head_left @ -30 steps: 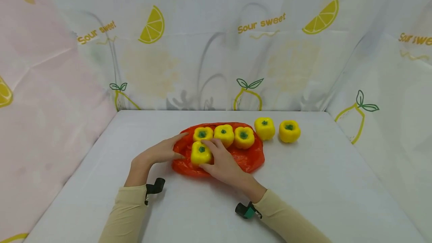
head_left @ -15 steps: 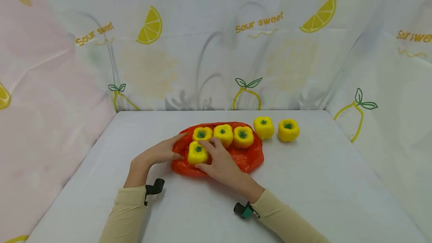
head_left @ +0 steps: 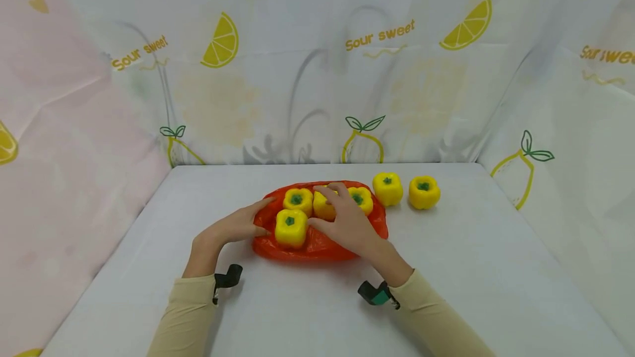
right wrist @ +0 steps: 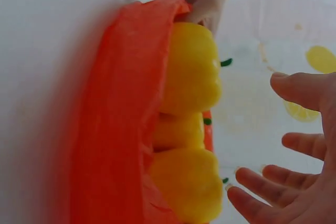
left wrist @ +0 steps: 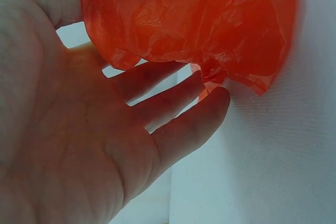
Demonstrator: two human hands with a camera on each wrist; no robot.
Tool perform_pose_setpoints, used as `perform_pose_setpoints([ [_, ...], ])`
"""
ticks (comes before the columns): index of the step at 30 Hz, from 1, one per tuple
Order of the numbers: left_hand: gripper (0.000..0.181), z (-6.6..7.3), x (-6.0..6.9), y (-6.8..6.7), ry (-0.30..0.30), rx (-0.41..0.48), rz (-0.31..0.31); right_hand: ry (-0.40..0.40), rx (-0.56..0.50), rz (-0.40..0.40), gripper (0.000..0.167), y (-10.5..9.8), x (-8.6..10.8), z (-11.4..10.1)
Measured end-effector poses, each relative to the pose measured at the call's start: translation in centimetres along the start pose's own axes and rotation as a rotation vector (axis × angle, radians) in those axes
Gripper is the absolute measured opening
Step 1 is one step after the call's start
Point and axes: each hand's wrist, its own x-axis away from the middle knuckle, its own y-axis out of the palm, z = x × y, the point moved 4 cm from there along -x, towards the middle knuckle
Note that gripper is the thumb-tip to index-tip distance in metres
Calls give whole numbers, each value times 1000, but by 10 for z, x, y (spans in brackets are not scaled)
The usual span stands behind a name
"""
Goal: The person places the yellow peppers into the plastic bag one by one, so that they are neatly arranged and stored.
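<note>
A red plastic bag (head_left: pixel 322 247) lies spread with several yellow bell peppers on it, one (head_left: pixel 291 228) at its front left. My left hand (head_left: pixel 233 227) rests at the bag's left edge, fingers spread; in the left wrist view, red plastic (left wrist: pixel 184 14) covers the tips of the thumb and some fingers of the left hand (left wrist: pixel 94 114). Over the right part of the bag is my right hand (head_left: pixel 349 226), partly hiding two back peppers. In the right wrist view the right hand (right wrist: pixel 299 166) is empty, its fingers apart from the peppers (right wrist: pixel 191 69).
Two more yellow peppers stand on the white table (head_left: pixel 496 269) to the right, one (head_left: pixel 388 189) beside the bag's edge and one (head_left: pixel 424 192) farther right. Lemon-printed cloth (head_left: pixel 297 70) hangs behind the table and at its sides.
My right hand has let go of the front left pepper and moved right and back, over the back peppers. That pepper shifted slightly left beforehand. The left hand has stayed in place.
</note>
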Motion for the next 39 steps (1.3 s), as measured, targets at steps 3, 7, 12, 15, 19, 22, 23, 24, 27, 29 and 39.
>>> perform_pose_setpoints([
  [3, 79, 0, 0, 0, 8, -6, 3, -5, -14, 34, 63, -18, -2, 4],
  [7, 80, 0, 0, 0, 12, 2, 6, 9, -34, 71, 61, -45, -4, 17],
  [12, 80, 0, -1, 0, 10, 9, 5, 71, -2, 130, 60, -79, -4, 44],
  [15, 80, 1, -2, 0, 12, 10, 4, 101, 26, 180, 60, -99, -2, 61],
  [19, 80, 2, -1, -1, 14, 0, 7, 144, 50, 227, 59, -122, 2, 84],
  [22, 79, 2, -1, -1, 19, -7, 10, 192, 52, 243, 59, -135, 7, 100],
  [23, 79, 3, -1, -1, 22, -9, 10, 208, 54, 245, 60, -139, 8, 105],
  [24, 79, 3, 0, -2, 23, -8, 10, 222, 53, 247, 60, -142, 10, 110],
  [27, 79, 3, 0, -2, 23, -6, 8, 266, 52, 240, 63, -148, 14, 124],
  [29, 79, 2, 0, -2, 23, -5, 8, 289, 55, 230, 66, -150, 16, 133],
  [39, 79, 1, 0, -1, 16, -6, 5, 398, 89, 64, 64, -137, 21, 173],
])
